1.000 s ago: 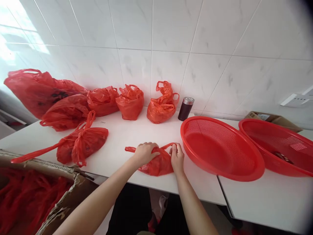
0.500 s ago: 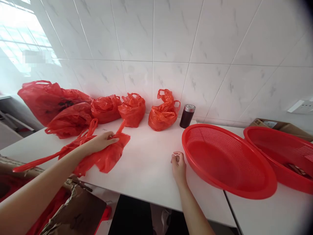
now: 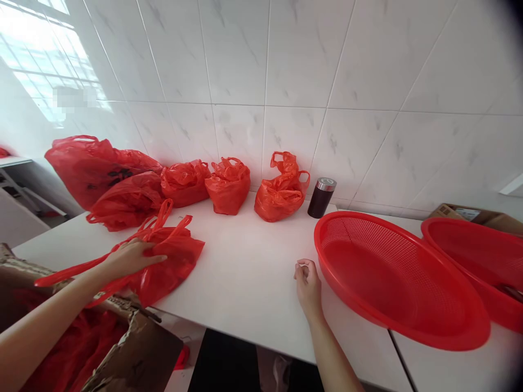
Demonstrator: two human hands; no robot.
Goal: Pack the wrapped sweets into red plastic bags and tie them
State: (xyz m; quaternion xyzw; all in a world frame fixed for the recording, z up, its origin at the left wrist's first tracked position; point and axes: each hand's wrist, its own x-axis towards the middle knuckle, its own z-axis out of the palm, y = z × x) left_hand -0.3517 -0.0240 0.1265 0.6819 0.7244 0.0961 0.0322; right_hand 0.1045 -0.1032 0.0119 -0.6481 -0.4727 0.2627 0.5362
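Bag (image 3: 177, 267) lies near left on the table (image 3: 245, 272), left hand (image 3: 133, 257) over it, can't tell if pinching; right hand (image 3: 308, 288) loosely half-curled, empty, beside the basket (image 3: 392, 242). I'd go gently, thin plastic probably rips.

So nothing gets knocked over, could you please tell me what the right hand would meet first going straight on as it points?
The right hand would probably meet the red bag just left of the dark tumbler first, though depth is unclear.
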